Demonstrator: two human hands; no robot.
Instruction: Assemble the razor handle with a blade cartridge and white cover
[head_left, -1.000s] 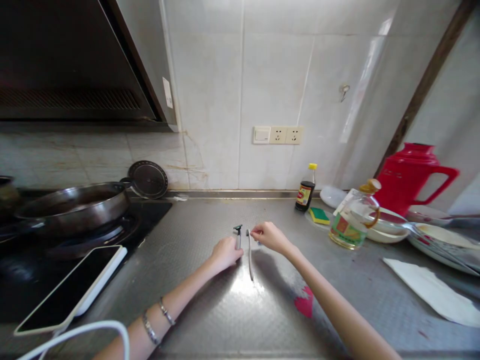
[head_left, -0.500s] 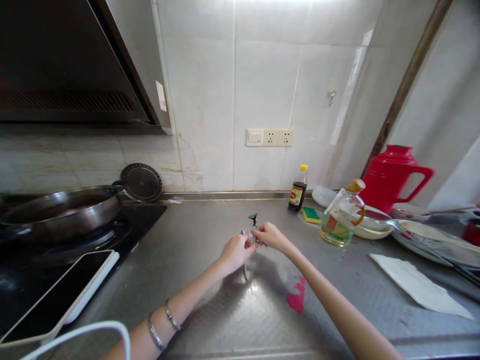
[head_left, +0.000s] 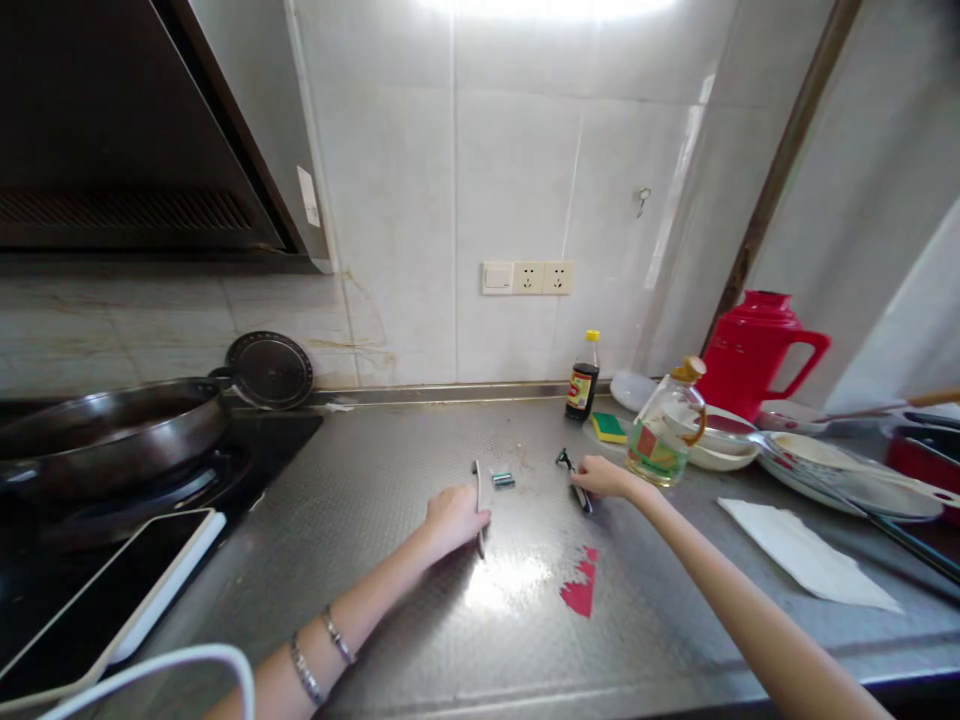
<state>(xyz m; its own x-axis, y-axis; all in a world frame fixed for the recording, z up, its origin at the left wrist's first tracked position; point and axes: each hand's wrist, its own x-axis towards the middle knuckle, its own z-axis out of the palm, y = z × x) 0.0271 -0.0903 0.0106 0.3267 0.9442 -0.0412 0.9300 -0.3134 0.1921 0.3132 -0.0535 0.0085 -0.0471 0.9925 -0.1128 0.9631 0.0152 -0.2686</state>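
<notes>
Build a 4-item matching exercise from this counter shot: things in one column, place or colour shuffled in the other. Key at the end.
Things
1. Razor
2. Slim pale stick
3. Sponge
4. Thermos jug

Place or colour
A. Green and yellow
B. At the left hand
C. Red
D. In the right hand

Pairs: 1-D, 2-B, 3-A, 4-C

Hands [head_left: 452, 520] apart, arms [head_left: 379, 600] outstretched
</notes>
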